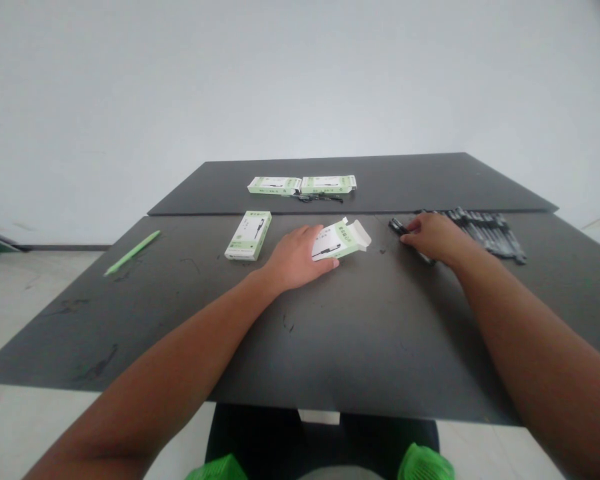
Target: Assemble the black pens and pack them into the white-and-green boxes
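My left hand (299,259) is closed around a white and green pen box (337,240) lying on the dark table. The box's flaps are open on the right end, facing my right hand (430,238). That hand grips black pens (397,227), whose ends stick out past the fingers; how many is hidden. Right beside it lies a row of several black pens (487,230), partly covered by the hand and wrist. A second pen box (249,235), its visible end closed, rests left of my left hand.
Toward the back, two more pen boxes (275,185) lie end to end, with some thin black pieces (320,198) in front of them. A green pen-shaped stick (133,253) lies at the left. A seam crosses the table, and a pale wall (300,80) stands behind.
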Available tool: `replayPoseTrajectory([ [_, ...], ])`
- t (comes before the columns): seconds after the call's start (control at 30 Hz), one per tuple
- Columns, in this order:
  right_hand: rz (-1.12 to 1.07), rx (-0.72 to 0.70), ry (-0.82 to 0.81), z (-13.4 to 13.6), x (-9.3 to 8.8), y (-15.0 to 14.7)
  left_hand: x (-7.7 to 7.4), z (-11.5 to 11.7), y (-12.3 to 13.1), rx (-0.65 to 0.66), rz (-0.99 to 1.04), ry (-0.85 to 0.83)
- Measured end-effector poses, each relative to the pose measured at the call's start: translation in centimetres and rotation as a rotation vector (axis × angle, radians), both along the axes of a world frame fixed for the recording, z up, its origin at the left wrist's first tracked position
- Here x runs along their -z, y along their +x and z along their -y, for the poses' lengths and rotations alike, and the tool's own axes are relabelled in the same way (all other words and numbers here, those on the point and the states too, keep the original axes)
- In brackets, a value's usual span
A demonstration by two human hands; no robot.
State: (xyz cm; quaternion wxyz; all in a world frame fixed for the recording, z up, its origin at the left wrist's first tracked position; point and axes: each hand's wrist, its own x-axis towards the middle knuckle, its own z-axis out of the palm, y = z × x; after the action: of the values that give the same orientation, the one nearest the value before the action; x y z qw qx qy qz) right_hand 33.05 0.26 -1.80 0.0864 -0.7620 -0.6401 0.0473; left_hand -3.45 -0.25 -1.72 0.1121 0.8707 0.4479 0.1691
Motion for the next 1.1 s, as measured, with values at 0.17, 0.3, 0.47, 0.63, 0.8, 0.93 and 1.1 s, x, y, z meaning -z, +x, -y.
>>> replayPoseTrajectory([
  [0.17,-0.078,0.005,-0.047,0.3,-0.7,-0.5,-0.1,0.1,-0.1,-0.001,-0.008,-0.011],
  [0.3,-0.125,0.021,-0.037,0.9,-1.5,-1.1,-0.1,0.1,-0.2,0.003,-0.007,-0.006],
  [0.47,-0.537,0.141,0.247,1.6,-2.3,-2.9,-0.1,0.1,-0.3,0.001,-0.015,-0.014],
  [0.63,-1.218,-0.018,0.559,1.6,-2.5,-5.2,-0.1,0.1,-0.3,0.002,-0.005,-0.013],
  [0.8,-1.311,-0.040,0.696,1.5,-2.3,-5.9,-0.1,0.1,-0.2,0.003,-0.007,-0.009],
  [0.93,-1.379,-0.018,0.722,1.9,-2.2,-6.4,0.0,0.1,-0.2,0.002,-0.011,-0.007],
  [1.1,-1.367,-0.059,0.718,2.4,-2.2,-7.3,-0.1,0.1,-0.1,0.003,-0.010,-0.007],
])
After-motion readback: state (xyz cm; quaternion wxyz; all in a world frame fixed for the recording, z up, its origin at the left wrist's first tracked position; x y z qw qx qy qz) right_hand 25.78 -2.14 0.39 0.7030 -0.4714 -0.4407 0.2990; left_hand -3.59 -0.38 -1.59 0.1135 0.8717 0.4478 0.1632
